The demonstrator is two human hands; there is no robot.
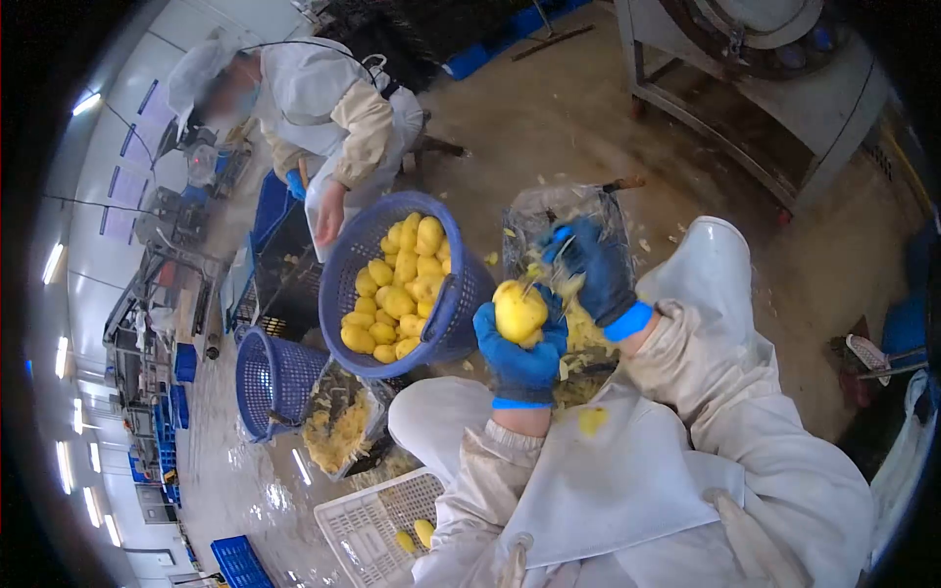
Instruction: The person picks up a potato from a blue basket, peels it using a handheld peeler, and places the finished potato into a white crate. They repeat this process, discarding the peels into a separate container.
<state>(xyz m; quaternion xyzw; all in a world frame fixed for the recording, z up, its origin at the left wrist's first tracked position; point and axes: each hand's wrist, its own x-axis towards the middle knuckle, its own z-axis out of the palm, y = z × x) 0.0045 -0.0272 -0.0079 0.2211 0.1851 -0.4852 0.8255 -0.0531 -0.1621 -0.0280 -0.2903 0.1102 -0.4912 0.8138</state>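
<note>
My left hand, in a blue glove, is wrapped round a peeled yellow potato. Just right of the potato, my right hand, also gloved, is smeared by motion; its fingers curl round something I cannot make out, with a blue part near the fingertips. Pale peelings lie below and between my hands, over a container lined with dark plastic. To the left of my hands stands a purple-blue basket full of peeled potatoes.
A co-worker in white stands behind the full basket. An empty purple basket, a bin of peelings and a white crate with two yellow potatoes are at left. A metal machine stands at upper right.
</note>
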